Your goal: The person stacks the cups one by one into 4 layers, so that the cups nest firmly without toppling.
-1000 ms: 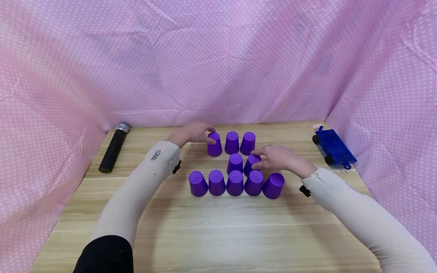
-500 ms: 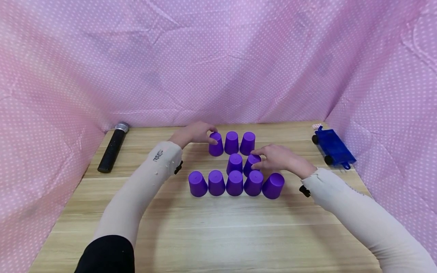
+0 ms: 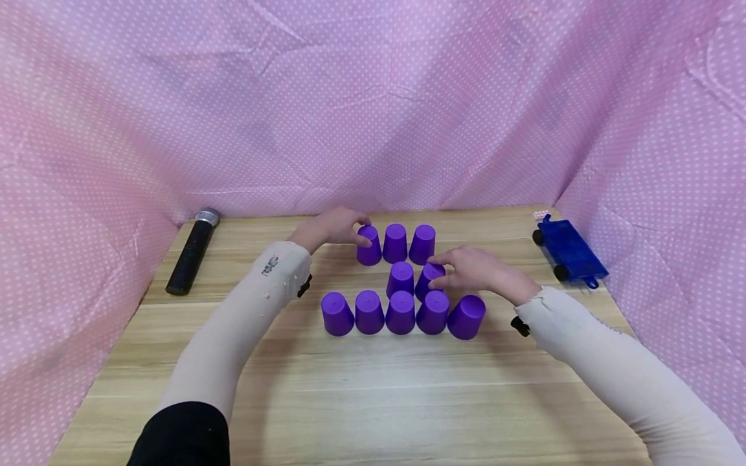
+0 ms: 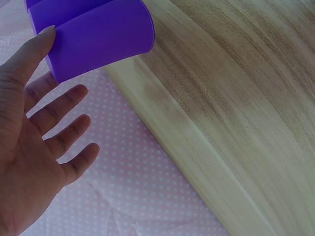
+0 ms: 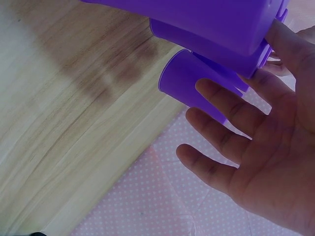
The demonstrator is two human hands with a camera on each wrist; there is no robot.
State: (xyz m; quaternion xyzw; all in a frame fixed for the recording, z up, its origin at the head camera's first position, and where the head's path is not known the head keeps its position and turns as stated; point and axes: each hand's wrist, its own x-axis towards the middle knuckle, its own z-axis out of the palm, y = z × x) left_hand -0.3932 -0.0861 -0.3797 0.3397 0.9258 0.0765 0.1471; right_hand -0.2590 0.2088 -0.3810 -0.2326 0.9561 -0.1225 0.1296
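My left hand (image 3: 333, 228) pinches the leftmost purple cup (image 3: 368, 254) of the back row between thumb and index finger. In the left wrist view that cup (image 4: 103, 39) lies close against its neighbour, and my other fingers are spread. My right hand (image 3: 473, 269) pinches the right-hand cup (image 3: 427, 277) of the middle row by its upper part. Left of it stands another middle-row cup (image 3: 400, 279). Two more back-row cups, a centre one (image 3: 395, 244) and a right one (image 3: 422, 246), stand upside down like the rest.
Several purple cups form the front row, among them a leftmost cup (image 3: 337, 315) and a rightmost cup (image 3: 466, 318). A black microphone (image 3: 192, 255) lies at the left. A blue wheeled toy cart (image 3: 572, 251) sits at the right. Pink dotted cloth (image 3: 373, 116) surrounds the wooden table (image 3: 373, 395).
My left hand has slid its cup slightly right, nearer the other back-row cups. My right hand stays in place on its cup.
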